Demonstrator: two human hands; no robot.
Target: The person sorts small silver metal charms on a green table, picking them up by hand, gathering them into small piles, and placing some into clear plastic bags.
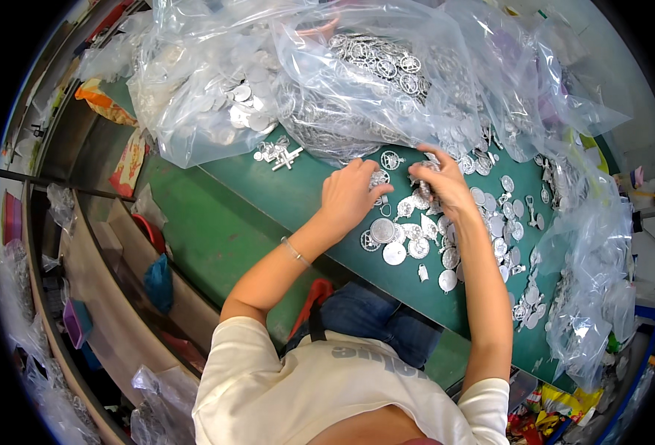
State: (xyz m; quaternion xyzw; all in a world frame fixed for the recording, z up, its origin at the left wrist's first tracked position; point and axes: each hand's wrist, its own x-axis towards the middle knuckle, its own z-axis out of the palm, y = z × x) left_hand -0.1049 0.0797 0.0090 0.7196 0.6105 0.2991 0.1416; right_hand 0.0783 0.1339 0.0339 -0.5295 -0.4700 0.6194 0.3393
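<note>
- The left hand [348,194] is resting curled on the green table [268,193] among loose silver medallions [394,241]
- The right hand [446,185] is pinching a small metal piece [424,178]
- Clear plastic bags [216,89] of medallions are lying behind

We see silver metal medallions [446,222] scattered flat on the green table, round discs mixed with openwork ring-shaped pieces, lying close together and partly overlapping. One larger ridged disc [382,230] lies face up at the near edge of the spread, just beside a plain round disc [394,254]. A small cluster of pieces [424,185] sits pinched between fingertips, lifted slightly.
</note>
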